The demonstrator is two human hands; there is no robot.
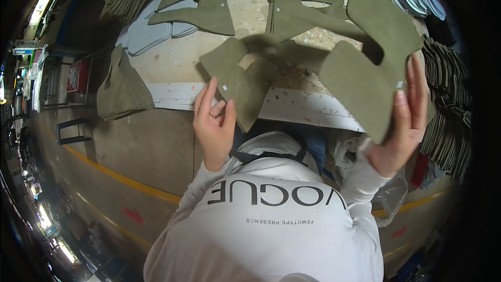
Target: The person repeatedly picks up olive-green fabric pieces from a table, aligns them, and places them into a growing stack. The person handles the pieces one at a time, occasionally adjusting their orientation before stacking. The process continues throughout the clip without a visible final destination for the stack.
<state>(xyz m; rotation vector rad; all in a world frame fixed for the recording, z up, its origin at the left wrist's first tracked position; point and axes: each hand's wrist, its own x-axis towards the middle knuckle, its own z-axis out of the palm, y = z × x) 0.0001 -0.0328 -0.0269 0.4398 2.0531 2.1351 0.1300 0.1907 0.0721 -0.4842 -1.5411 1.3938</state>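
My left hand is closed on the near-left edge of an olive-green cut fabric panel, with thumb and index finger at the edge next to a small white sticker. The panel hangs tilted above the table's front edge, and its far part is smeared by motion. On the right, my right hand grips a larger curved olive-green fabric panel. Its thumb lies on the face beside another white sticker, while the other fingers run along the outer edge. Whether either hand holds more than one layer, I cannot tell.
Slotted olive panels lie on the worn table. An olive stack overhangs the front edge at left, near light-blue pieces. Many olive panels hang in a row at right. A clear plastic bag hangs below.
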